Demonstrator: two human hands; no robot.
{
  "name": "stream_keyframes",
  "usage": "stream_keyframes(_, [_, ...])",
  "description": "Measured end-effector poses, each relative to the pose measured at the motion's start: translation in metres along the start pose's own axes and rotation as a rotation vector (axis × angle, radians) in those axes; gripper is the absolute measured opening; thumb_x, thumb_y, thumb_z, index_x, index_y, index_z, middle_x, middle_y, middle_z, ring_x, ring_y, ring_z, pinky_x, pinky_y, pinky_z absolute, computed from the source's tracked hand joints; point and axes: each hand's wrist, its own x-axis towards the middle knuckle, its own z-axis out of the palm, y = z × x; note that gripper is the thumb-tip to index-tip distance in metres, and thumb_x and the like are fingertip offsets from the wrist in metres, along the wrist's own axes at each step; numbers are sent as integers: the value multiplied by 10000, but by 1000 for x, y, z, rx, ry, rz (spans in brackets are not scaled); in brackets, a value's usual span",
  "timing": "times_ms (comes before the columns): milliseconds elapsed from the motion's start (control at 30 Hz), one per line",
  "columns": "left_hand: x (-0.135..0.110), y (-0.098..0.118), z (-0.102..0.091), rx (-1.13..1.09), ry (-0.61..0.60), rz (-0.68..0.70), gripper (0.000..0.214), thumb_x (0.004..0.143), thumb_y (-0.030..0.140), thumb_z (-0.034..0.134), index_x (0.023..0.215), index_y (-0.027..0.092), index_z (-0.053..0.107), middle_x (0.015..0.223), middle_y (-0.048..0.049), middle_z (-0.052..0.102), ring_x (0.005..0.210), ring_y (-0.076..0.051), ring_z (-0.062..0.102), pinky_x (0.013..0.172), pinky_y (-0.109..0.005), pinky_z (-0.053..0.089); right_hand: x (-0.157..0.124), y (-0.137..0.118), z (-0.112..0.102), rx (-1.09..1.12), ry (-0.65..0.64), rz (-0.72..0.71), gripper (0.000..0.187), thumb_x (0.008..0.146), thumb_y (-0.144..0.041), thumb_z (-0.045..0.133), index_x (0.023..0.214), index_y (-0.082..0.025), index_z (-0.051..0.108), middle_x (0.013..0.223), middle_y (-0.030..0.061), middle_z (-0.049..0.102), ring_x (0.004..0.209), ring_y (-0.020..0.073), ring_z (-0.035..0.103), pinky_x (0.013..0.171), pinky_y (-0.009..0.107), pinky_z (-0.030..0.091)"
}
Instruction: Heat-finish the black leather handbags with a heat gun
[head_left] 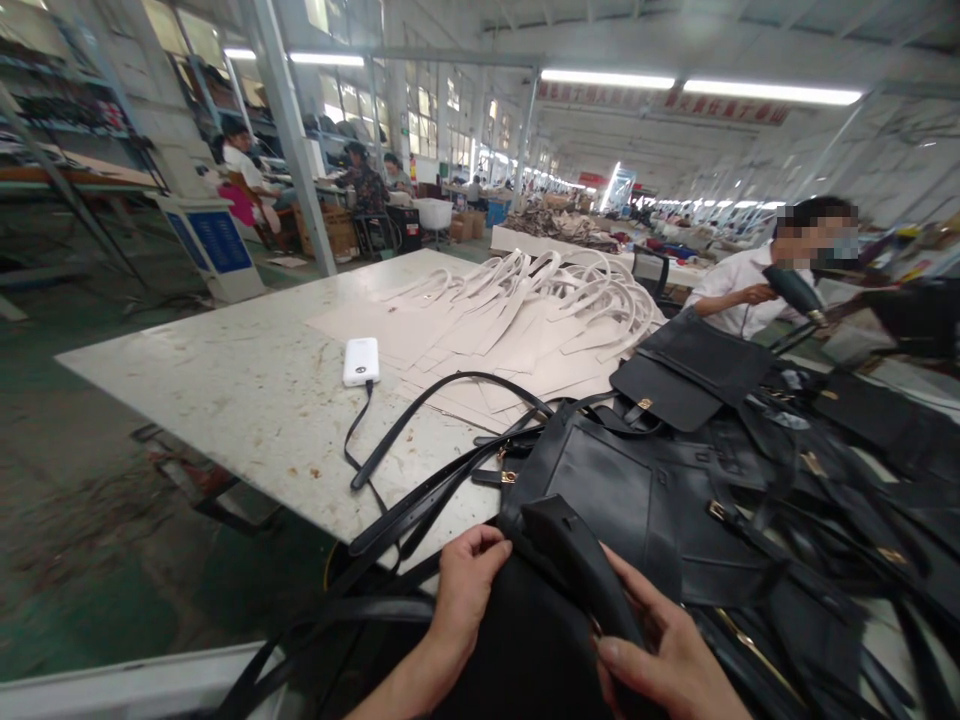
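Note:
A black leather bag [622, 490] lies at the near edge of the white work table [247, 380], with long black straps [427, 480] trailing off to the left. My left hand [466, 585] pinches the bag's near edge, fingers curled closed on the leather. My right hand [664, 655] wraps around a raised black handle piece [577, 565] of the same bag, thumb along its side.
More black bags [825, 470] are heaped to the right. Cream bag panels with handles [525, 310] are spread across the table's far side. A white power bank [361, 361] with a black cable lies mid-table. A person in a white shirt [739, 290] holds a tool at the right.

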Motion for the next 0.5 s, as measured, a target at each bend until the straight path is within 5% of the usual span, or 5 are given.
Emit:
stream_keyframes(200, [4, -4, -7, -101, -85, 28, 306, 623, 190, 616, 921, 122, 606, 768, -40, 607, 705, -136, 552, 636, -218, 403, -8, 4, -9, -54, -8, -39, 762, 544, -394, 730, 1217, -193, 435, 779, 13, 649, 586, 151, 574, 562, 223, 465])
stream_keyframes(300, [11, -2, -11, -134, -113, 48, 416, 593, 144, 613, 1007, 163, 580, 772, -10, 603, 618, -98, 543, 572, -190, 389, -11, -1, -12, -87, -7, -26, 804, 529, -437, 731, 1230, -181, 430, 898, 42, 660, 793, 212, 604, 747, 268, 467])
stream_keyframes(500, [28, 5, -7, 73, -214, 82, 131, 601, 215, 617, 684, 115, 624, 466, 15, 537, 426, -79, 470, 447, -180, 349, -21, -4, -15, -219, -10, -20, 856, 562, -496, 682, 1280, -154, 366, 1140, 104, 581, 1018, 288, 536, 856, 325, 434])
